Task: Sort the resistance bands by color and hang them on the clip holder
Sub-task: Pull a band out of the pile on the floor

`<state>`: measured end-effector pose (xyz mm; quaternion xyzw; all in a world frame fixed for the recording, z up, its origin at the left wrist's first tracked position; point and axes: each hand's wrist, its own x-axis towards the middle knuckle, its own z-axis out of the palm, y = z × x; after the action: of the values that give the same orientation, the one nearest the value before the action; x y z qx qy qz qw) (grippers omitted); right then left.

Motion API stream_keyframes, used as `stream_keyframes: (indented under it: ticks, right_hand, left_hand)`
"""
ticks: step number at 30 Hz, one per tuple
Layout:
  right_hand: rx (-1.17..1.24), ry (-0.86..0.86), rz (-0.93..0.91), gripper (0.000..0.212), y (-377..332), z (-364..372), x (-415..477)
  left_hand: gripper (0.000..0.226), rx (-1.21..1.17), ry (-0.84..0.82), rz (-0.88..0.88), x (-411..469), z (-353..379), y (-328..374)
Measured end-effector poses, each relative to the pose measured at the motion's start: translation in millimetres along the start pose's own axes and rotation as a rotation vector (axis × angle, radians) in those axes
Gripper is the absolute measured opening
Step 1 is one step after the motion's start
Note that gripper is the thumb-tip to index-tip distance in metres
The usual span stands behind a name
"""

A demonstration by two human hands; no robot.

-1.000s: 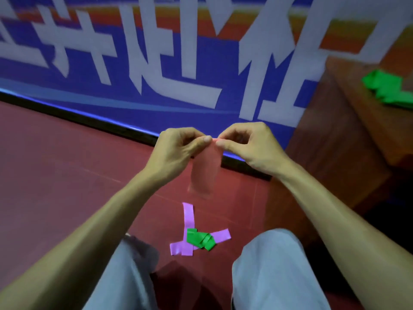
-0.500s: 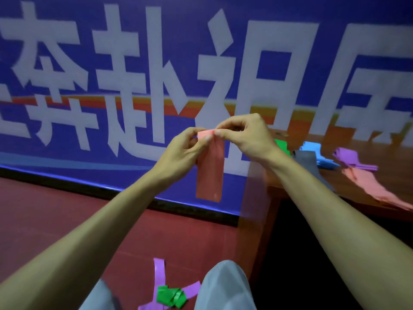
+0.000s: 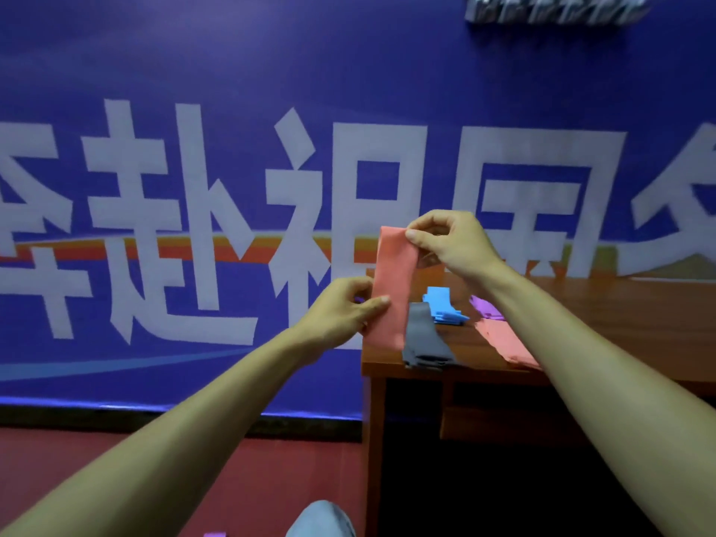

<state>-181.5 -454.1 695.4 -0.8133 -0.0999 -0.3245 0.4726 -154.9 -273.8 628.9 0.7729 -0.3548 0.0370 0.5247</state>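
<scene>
Your left hand pinches the left edge of the pink band. Your right hand pinches its top corner, holding it upright over the desk's left edge. A grey band lies at the front-left corner, with a blue band behind it. The clip holder is a blur high on the wall.

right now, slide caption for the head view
Left hand and right hand pinch a pink band by a wooden table bearing a grey band and blue bands.
</scene>
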Motion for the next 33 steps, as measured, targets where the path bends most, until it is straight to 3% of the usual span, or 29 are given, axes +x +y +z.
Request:
stream_keyframes:
  ticks: [7,10,14,18,22,29,33]
  right_hand:
    - [-0.041,0.108,0.119,0.010,41.7,-64.3,2.6]
    - [-0.067,0.124,0.194,0.017,65.8,-88.0,11.2]
    - [-0.173,0.122,0.244,0.005,102.8,-107.5,17.8]
    - [-0.253,0.147,0.325,0.013,147.0,-119.8,24.6]
    - [-0.206,0.030,0.450,0.016,192.4,-129.4,32.1]
    - [-0.307,-0.042,0.560,0.018,243.3,-123.7,18.8]
    - [-0.412,-0.005,0.506,0.009,241.9,-119.6,4.8]
  left_hand:
    - [0.021,-0.055,-0.061,-0.017,36.2,75.0,19.9]
    - [0.022,-0.150,-0.094,-0.092,58.1,113.9,22.4]
    - [0.027,-0.324,-0.092,-0.242,85.2,158.4,16.5]
    - [0.027,-0.461,-0.141,-0.410,105.7,181.9,8.4]
    - [0.043,-0.534,-0.176,-0.549,119.9,196.2,-2.0]
    - [0.024,-0.227,-0.281,-0.518,126.3,211.9,-13.2]
    - [0.023,0.002,-0.323,-0.422,128.7,214.0,-8.1]
